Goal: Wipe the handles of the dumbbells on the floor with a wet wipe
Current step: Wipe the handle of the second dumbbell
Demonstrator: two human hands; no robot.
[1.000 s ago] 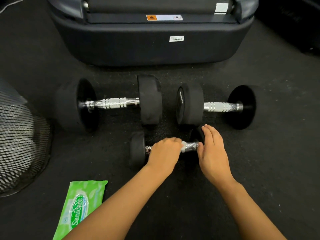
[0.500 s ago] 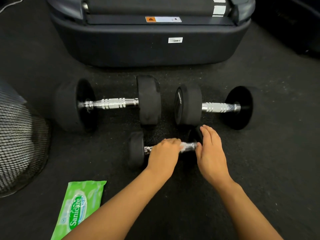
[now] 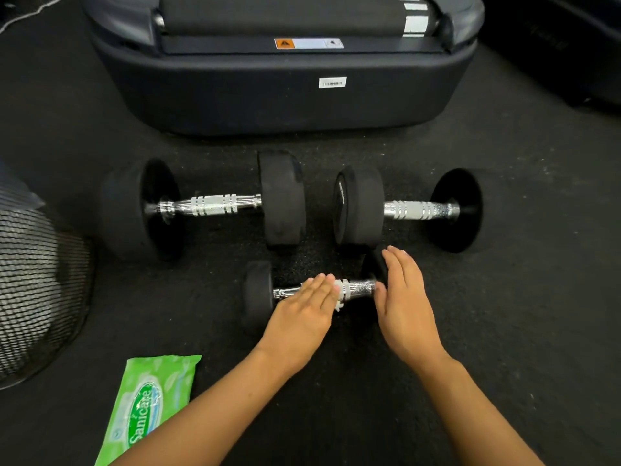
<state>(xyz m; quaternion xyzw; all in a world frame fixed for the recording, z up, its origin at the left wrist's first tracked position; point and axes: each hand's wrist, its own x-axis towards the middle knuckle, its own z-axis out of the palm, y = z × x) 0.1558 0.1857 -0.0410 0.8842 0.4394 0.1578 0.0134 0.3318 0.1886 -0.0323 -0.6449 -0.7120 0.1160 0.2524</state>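
Chrome shows on the small dumbbell's handle (image 3: 358, 288) nearest you on the floor, where your left hand (image 3: 302, 314) presses the white wet wipe (image 3: 340, 294) with straight fingers. Your right hand (image 3: 405, 304), fingers straight, steadies the right weight. You're mid-wipe; next, probably sweep toward the bare right end.

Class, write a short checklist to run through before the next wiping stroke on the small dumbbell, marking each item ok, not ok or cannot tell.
1. Wet wipe on the small dumbbell's handle: ok.
2. Left hand gripping the wipe: not ok, fingers lie straight over it.
3. Right hand steadying the right weight: ok, flat against it.
4. Wipe still damp: cannot tell.
5. Wipes pack within reach: ok.
6. Two large dumbbells' handles already wiped: cannot tell.
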